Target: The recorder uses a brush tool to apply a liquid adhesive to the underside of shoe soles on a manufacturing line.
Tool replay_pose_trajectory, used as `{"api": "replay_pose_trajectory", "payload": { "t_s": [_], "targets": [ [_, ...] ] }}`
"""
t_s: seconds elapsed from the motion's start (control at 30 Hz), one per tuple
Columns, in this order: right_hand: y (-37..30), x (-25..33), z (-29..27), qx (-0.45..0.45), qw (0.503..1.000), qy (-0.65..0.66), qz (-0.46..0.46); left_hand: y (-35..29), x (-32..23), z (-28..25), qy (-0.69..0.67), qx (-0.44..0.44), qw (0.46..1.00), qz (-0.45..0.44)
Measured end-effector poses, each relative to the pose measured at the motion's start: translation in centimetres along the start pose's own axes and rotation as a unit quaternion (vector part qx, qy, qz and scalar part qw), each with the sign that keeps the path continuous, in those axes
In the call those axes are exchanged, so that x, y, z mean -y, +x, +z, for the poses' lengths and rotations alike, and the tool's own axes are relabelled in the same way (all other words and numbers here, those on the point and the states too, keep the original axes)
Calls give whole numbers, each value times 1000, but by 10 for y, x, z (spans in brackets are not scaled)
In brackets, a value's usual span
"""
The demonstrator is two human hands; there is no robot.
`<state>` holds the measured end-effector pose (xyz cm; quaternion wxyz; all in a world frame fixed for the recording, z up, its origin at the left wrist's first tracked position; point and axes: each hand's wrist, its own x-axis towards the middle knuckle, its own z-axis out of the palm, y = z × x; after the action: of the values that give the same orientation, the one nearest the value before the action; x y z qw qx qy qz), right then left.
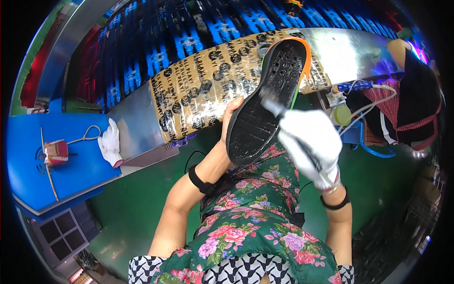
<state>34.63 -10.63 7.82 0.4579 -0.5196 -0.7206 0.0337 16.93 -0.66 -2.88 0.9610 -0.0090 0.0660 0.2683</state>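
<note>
A black shoe sole with an orange and green rim is tilted in front of me, its inner face turned up. That face looks wet and glossy, with small holes towards the far end. My bare left hand grips the sole by its left edge, most of the fingers hidden behind it. My right hand, in a white glove, is closed round a brush. The bristles of the brush touch the middle of the sole's inner face.
Beyond the sole runs a metal ledge, partly covered with printed brown tape. Behind it is a blue-lit slatted surface. On the left, a blue table bears a red container and a white glove. Cables hang at right.
</note>
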Motion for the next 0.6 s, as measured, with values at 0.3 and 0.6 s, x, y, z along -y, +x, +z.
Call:
{"api": "replay_pose_trajectory", "payload": {
  "t_s": [0.3,0.6],
  "targets": [
    [-36,30,13,-14,958,199,205,2,-6,23,91,-43,994,39],
    [-57,42,27,-141,604,661,423,2,-12,23,92,40,990,95]
  ]
}}
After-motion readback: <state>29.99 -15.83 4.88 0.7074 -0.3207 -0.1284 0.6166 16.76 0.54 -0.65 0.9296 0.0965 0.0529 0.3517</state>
